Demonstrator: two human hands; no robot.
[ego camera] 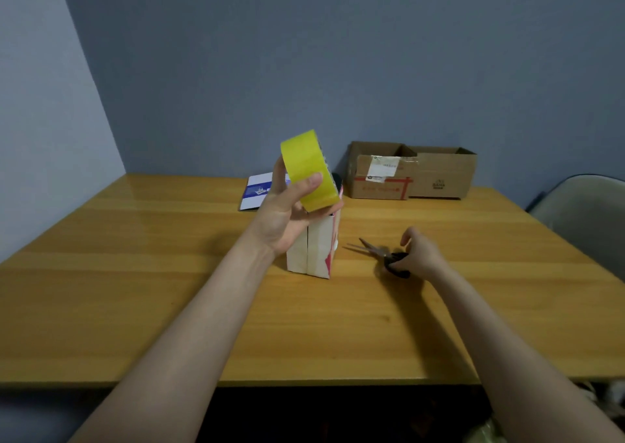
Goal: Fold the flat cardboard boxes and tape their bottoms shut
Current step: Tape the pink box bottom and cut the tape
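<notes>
My left hand [285, 207] holds a yellow roll of tape [309, 170] raised above the table, thumb across its face. Right under it stands a small folded white carton with red print [314, 251], its two bottom flaps meeting in a seam that faces up and towards me. To the right, my right hand [417, 253] grips the black handles of a pair of scissors [384, 253] lying on the wooden table [169, 307], blades pointing left towards the carton.
Two brown cardboard boxes [411, 172] stand open at the back of the table by the wall. A flat white and blue box [258, 192] lies behind the carton. A pale chair [588, 212] stands at the right edge.
</notes>
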